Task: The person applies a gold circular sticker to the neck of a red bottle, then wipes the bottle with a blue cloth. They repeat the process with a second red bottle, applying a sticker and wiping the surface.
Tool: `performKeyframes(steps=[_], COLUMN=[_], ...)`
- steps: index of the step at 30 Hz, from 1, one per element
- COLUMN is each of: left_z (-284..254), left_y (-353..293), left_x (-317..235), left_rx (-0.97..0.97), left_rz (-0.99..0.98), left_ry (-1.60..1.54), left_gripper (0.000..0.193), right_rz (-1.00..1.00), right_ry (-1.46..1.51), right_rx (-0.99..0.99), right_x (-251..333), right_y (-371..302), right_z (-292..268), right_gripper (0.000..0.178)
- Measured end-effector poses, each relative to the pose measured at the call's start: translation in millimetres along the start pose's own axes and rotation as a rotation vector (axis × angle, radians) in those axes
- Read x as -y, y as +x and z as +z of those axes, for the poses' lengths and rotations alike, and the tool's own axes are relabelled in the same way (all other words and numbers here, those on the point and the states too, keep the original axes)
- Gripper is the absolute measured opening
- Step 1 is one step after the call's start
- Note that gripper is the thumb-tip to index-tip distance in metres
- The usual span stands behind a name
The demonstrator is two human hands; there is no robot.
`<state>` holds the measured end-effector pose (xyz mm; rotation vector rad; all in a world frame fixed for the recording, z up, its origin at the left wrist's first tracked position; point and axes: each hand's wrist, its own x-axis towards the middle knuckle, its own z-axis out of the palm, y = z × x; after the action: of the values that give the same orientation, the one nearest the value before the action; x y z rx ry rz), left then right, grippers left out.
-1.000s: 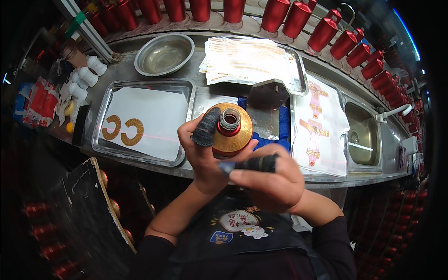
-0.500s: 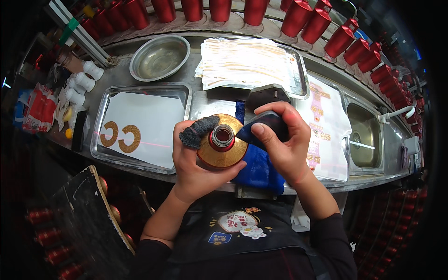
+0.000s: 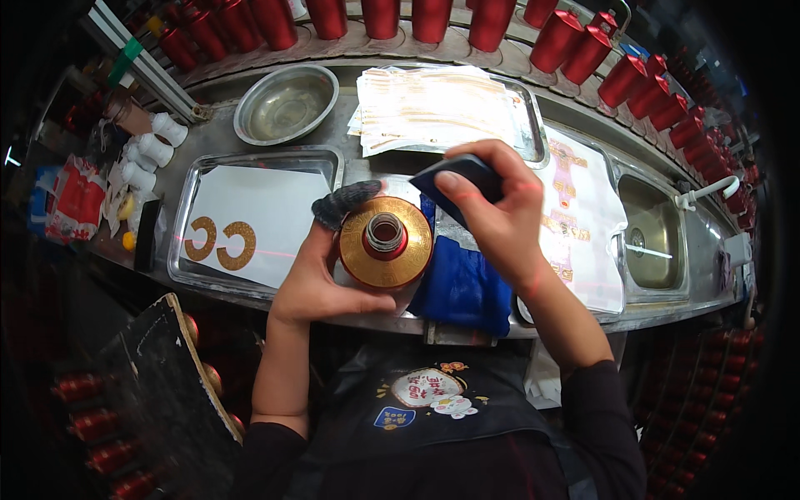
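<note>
My left hand is wrapped around a bottle with a gold patterned shoulder and a red, open threaded neck. A dark knitted cover sits on one of that hand's fingers. Between the thumb and fingers of my right hand is a dark blue flat scraper, above and to the right of the bottle and apart from it. Under my right hand lies a folded blue cloth. Two gold C-shaped labels rest on a white sheet in the metal tray at left.
A metal bowl and a tray with stacked label sheets stand at the back. More label sheets lie right, beside a sink. Red bottles line a curved conveyor behind. White spools stand far left.
The scraper has lifted up and away from the bottle's shoulder in my right hand. My left hand and the bottle have shifted slightly left. The conveyor's bottles have moved along.
</note>
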<state>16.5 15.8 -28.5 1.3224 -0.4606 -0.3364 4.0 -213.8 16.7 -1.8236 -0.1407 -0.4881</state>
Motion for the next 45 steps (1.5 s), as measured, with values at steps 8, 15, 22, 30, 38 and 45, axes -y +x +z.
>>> performKeyframes(steps=[8,15,22,30,38,45], left_z=[29.3,2.1,-1.9,19.9,-13.7,3.1], left_y=[-5.3,9.0,11.9,-2.1,15.0,-0.1], left_x=[7.6,0.5,1.7,7.2,0.9,17.2], left_rx=[-0.229,0.048,0.103,-0.145,0.201,-0.004], left_rz=[0.214,0.223,0.073,0.217,-0.017,0.169], left_ry=[0.408,0.321,-0.02,0.4,0.146,0.247], left_gripper=[0.09,0.086,0.114,0.089,0.119,0.121], right_rz=[-0.093,-0.038,0.049,-0.072,0.064,0.075], right_ry=[-0.079,-0.053,0.06,-0.099,-0.01,-0.023], right_rx=[0.126,0.17,0.047,0.174,0.33,0.405], right_x=[17.7,-15.2,9.2,1.1,-0.4,13.9], right_y=[-34.4,-0.8,15.9,-6.4,37.7,41.7], right_z=[-4.3,-3.5,3.8,-8.9,6.8,9.4], right_gripper=[0.022,0.02,0.021,0.022,0.021,0.021])
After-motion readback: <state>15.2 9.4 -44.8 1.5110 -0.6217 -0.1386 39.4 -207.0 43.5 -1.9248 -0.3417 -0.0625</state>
